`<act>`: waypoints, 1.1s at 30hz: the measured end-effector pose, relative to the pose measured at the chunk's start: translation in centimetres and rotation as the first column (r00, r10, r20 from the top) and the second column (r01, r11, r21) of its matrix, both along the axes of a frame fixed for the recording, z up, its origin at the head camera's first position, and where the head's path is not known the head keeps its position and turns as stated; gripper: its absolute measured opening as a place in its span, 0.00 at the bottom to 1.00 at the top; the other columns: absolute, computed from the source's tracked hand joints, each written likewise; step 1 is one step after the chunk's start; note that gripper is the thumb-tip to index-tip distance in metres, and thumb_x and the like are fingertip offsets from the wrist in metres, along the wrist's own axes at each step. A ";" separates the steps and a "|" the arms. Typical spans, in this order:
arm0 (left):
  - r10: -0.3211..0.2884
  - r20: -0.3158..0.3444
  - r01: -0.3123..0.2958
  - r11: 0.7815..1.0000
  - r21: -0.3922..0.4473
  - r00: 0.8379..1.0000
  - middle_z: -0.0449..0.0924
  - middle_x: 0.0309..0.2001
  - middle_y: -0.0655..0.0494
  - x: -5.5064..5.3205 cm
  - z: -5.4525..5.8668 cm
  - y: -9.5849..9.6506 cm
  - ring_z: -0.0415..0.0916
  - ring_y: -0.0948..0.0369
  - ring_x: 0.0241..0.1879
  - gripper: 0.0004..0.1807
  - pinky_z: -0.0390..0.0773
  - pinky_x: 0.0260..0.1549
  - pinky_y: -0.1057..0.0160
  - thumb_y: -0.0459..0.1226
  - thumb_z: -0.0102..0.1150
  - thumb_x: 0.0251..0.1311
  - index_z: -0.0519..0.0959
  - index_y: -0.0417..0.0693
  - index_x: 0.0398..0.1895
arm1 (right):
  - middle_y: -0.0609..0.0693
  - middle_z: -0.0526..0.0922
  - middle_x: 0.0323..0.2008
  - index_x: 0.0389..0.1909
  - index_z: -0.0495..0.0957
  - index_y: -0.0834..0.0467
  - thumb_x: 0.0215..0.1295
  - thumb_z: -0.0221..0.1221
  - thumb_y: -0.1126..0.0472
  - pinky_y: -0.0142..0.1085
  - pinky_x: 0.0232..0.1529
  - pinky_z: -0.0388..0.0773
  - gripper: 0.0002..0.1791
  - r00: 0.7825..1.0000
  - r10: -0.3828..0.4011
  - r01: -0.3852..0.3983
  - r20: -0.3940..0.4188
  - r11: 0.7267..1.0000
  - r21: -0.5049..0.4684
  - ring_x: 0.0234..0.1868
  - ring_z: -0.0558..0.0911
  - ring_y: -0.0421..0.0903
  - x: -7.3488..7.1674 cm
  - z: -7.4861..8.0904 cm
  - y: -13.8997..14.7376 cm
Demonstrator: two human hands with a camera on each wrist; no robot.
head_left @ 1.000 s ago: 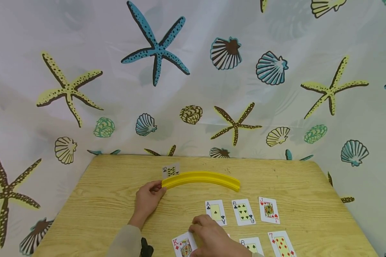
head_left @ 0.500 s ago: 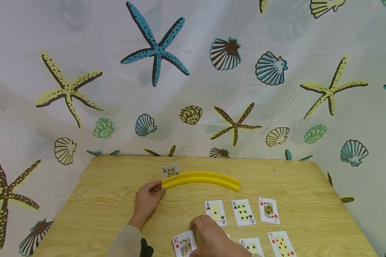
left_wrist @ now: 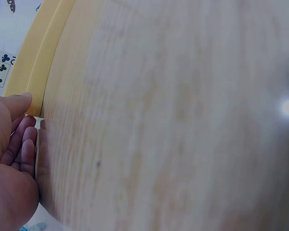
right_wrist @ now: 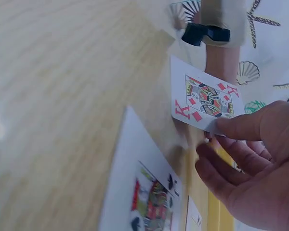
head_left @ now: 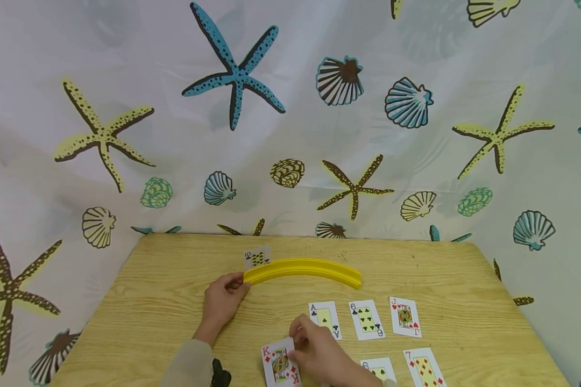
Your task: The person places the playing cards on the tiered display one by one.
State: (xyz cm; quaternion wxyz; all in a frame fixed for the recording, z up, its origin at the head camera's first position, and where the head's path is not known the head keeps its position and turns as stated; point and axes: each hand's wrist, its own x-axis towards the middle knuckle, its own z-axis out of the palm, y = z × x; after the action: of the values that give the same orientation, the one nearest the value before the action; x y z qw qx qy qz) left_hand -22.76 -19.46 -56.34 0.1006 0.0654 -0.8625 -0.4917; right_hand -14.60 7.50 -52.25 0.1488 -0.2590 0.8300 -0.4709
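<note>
Since only the ten (head_left: 257, 258) shows at the holder (head_left: 302, 266), toward the far edge of the counter (head_left: 465, 287), the work seems barely begun; the ace (head_left: 325, 316), sixes (head_left: 366, 320), jack (head_left: 405, 317) and seven (head_left: 423, 367) apparently remain. The left hand (head_left: 222, 298) grasps the holder's left end. Toward the near edge, the right hand (head_left: 319, 349) pinches the king (head_left: 278, 365), which extends leftward from its fingertips, well apart from the left hand.
</note>
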 end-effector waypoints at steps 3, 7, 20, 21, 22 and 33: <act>-0.001 -0.004 0.001 1.000 -0.002 1.000 0.88 0.49 0.44 0.0 0.0 0.0 0.83 0.53 0.47 0.20 0.80 0.45 0.66 0.36 0.69 0.68 0.85 0.38 0.60 | 0.47 0.86 0.37 0.48 0.70 0.54 0.70 0.66 0.68 0.28 0.44 0.79 0.15 1.000 -0.003 0.005 0.030 0.997 -0.083 0.37 0.83 0.33 -0.6 0.4 0.3; -0.002 -0.005 0.002 1.000 -0.004 1.000 0.88 0.49 0.44 -0.1 0.0 0.0 0.83 0.53 0.47 0.20 0.80 0.45 0.66 0.36 0.69 0.68 0.85 0.38 0.60 | 0.51 0.86 0.37 0.50 0.70 0.58 0.71 0.65 0.69 0.27 0.42 0.80 0.15 0.999 -0.032 0.037 0.036 0.990 -0.133 0.38 0.84 0.37 -1.7 1.2 0.7; 0.002 0.003 -0.002 1.000 0.002 1.000 0.88 0.50 0.43 0.0 0.1 0.1 0.83 0.53 0.47 0.20 0.81 0.45 0.66 0.37 0.69 0.69 0.84 0.38 0.60 | 0.57 0.86 0.42 0.56 0.80 0.64 0.75 0.62 0.67 0.33 0.35 0.84 0.12 0.978 -0.200 0.189 -0.067 0.972 -0.140 0.39 0.86 0.52 -6.2 3.3 1.0; 0.002 0.003 -0.002 1.000 0.000 1.000 0.88 0.50 0.43 0.0 0.1 0.1 0.83 0.53 0.47 0.20 0.81 0.44 0.66 0.37 0.69 0.69 0.84 0.38 0.60 | 0.57 0.87 0.42 0.56 0.81 0.63 0.75 0.62 0.67 0.32 0.35 0.83 0.12 0.975 -0.207 0.195 -0.076 0.970 -0.142 0.39 0.86 0.54 -6.4 3.4 1.0; 0.004 0.003 -0.004 1.000 -0.004 1.000 0.88 0.50 0.43 0.0 0.1 0.0 0.83 0.52 0.47 0.20 0.81 0.44 0.66 0.37 0.69 0.69 0.84 0.38 0.60 | 0.58 0.87 0.42 0.56 0.82 0.64 0.75 0.62 0.67 0.32 0.36 0.83 0.12 0.973 -0.214 0.201 -0.082 0.969 -0.148 0.39 0.86 0.56 -6.7 3.5 1.0; 0.008 -0.024 -0.008 1.000 -0.014 1.000 0.88 0.48 0.43 0.0 -0.1 0.1 0.83 0.52 0.46 0.20 0.81 0.44 0.66 0.37 0.71 0.67 0.85 0.37 0.59 | 0.60 0.90 0.43 0.53 0.86 0.66 0.74 0.62 0.68 0.39 0.40 0.87 0.12 0.951 -0.289 0.264 -0.106 0.943 -0.205 0.40 0.89 0.54 -9.9 4.1 -0.2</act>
State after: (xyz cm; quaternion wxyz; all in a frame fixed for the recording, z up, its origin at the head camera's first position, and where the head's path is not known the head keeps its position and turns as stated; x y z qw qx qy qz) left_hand -22.78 -19.40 -56.43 0.1132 0.0625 -0.8643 -0.4860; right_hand -24.46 7.31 -48.13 -0.0005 -0.1838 0.8182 -0.5448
